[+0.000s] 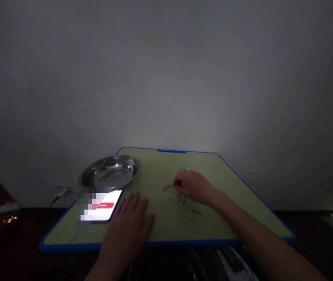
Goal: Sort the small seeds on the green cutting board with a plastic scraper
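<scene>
My right hand (194, 187) is over the middle of the pale table (154, 230), thumb and fingers curled together in a pinch. What they hold, if anything, is too small or hidden to make out. A faint, thin curved shape (168, 188) shows just left of the fingertips; I cannot tell whether it is held or lies on the tabletop. Small dark bits (181, 201), like seeds or beans, are scattered around and under this hand. My left hand (128, 218) lies flat, fingers spread, on the table beside a lit phone (103, 207).
A shiny steel basin (110, 173) stands at the table's back left, behind the phone. Blue edging (196, 242) runs around the tabletop. A grey wall (166, 78) rises behind it. A plug with a cable (61, 192) is at the wall on the left.
</scene>
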The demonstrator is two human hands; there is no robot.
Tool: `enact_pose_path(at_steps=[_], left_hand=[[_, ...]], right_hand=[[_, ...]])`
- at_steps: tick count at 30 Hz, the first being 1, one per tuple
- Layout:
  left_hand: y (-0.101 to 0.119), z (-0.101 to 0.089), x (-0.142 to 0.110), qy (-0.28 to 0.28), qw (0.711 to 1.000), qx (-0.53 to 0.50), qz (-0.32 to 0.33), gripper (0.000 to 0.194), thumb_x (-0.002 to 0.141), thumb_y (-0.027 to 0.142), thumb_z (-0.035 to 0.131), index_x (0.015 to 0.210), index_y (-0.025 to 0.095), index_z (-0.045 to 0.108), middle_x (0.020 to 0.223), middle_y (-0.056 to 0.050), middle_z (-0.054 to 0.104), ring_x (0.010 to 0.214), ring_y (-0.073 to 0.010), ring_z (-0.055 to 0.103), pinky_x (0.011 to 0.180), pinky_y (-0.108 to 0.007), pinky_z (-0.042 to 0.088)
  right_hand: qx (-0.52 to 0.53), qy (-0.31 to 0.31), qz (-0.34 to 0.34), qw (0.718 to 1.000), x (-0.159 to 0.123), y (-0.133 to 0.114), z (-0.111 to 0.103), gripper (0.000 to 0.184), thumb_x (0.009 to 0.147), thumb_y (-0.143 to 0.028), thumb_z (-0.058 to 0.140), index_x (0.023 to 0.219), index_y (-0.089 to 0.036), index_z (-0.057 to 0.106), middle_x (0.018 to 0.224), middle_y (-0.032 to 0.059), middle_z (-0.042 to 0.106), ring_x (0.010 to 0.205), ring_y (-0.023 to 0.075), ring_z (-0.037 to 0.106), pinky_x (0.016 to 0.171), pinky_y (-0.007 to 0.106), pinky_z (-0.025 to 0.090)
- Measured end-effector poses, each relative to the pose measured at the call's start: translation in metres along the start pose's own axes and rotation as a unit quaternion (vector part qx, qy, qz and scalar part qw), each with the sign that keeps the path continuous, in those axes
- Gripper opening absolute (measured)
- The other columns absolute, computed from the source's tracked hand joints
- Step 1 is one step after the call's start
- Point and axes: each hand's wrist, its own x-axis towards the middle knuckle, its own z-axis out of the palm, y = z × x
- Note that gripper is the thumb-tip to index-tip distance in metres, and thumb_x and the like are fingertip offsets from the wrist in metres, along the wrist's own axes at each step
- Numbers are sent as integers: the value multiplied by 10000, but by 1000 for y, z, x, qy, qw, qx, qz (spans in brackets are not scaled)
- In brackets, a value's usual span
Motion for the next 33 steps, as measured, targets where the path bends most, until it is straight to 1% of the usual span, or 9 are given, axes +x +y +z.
enact_pose_path(at_steps=[6,10,18,21,26,33], left_hand=[[-1,3,1,5,1000,-3,3,460,854,431,463,1199,162,606,1346,-173,551,1272,-348,474,1027,-555,376],[-2,4,1,5,1000,-1,4,471,856,431,461,1210,154,602,1349,-176,546,1281,-346,464,1038,-549,365],[0,1,-2,2,1000,3,0,464,858,424,457,1209,157,603,1351,-173,546,1280,-342,467,1041,-544,362],[0,1,-2,2,1000,3,0,454,860,416,455,1205,163,605,1350,-170,547,1279,-339,468,1041,-539,363],[1,1,-1,3,1000,0,0,451,856,419,464,1209,171,598,1353,-157,548,1284,-333,463,1043,-536,361],[1,-1,-1,-2,1000,3,-2,453,853,421,463,1197,163,604,1349,-164,550,1276,-336,472,1042,-540,363]], right_hand=[[-2,-13,-3,1000,-4,-3,0,128,787,-171,596,810,-216,713,810,16,726,747,161,631,671,262,398],[-7,-1,-4,1000,-2,-4,-2,130,791,-176,594,827,-210,714,825,22,729,754,161,628,679,266,394],[3,-4,-14,1000,-1,-10,2,128,794,-169,588,811,-207,709,806,23,720,737,151,621,678,259,384],[10,-10,-14,1000,-5,-11,-2,131,792,-171,583,806,-205,709,803,24,722,743,156,626,660,256,382],[19,-6,-6,1000,-7,-10,-7,135,779,-156,581,802,-197,708,813,23,724,751,160,627,676,257,391],[20,-11,-19,1000,-6,-11,-1,133,791,-161,584,811,-204,707,807,19,720,758,158,628,689,260,397]])
